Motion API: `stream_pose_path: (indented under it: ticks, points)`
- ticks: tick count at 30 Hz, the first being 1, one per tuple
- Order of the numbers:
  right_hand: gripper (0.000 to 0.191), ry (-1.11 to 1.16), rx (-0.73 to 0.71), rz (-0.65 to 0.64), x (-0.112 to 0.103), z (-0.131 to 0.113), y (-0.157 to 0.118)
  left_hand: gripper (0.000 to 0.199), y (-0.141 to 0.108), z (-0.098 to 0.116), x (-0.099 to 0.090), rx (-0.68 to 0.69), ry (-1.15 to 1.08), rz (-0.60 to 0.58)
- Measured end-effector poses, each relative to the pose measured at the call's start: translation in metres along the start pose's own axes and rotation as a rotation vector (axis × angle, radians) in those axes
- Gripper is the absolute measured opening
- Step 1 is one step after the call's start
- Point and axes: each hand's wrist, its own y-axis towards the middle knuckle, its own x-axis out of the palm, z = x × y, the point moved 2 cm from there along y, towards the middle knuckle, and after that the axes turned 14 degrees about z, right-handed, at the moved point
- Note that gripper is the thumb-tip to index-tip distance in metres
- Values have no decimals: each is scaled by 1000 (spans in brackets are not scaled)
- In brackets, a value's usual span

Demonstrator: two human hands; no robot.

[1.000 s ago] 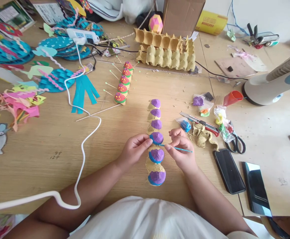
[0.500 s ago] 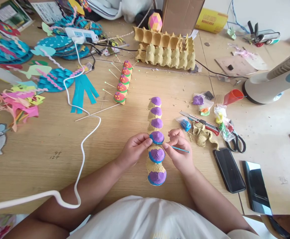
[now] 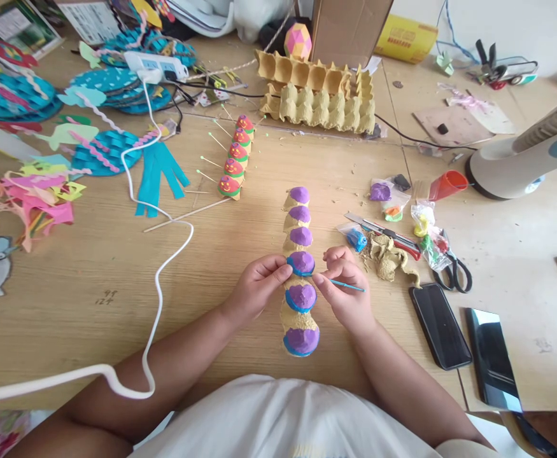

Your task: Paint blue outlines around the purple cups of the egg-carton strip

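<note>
An egg-carton strip (image 3: 298, 321) lies lengthwise in front of me, its several bumps capped in purple. Blue edging (image 3: 301, 308) runs along the lower rims of the bumps closest to me. My left hand (image 3: 263, 283) is closed, thumb and fingers pinching the left rim of a middle bump that also has blue on it. Between the thumb and fingers of my right hand (image 3: 347, 292) is a thin blue stick (image 3: 347, 285). Its tip touches or nearly touches the blue rim of that same bump; the exact contact is too small to tell.
Left of the strip stands a red-and-green caterpillar (image 3: 230, 186) with thin sticks. A white cable (image 3: 158, 286) crosses the left side. On the right lie bagged blue clay (image 3: 356, 239), a utility knife (image 3: 387, 234), scissors (image 3: 460, 273) and two phones (image 3: 440, 327). Egg cartons (image 3: 326, 108) sit behind.
The outer end of the blue stick has shifted very slightly to the right. Both hands keep the same grip and place, and the strip has hardly moved.
</note>
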Motion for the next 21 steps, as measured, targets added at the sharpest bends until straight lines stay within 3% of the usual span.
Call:
stream_pose_path:
  ticks: [12, 21]
  points:
    - [21, -29, -82, -135, -1, -5, 8, 38, -4, 26, 4, 299, 272, 23]
    - [17, -63, -117, -167, -1, -8, 9, 34, -5, 26, 4, 263, 244, 59]
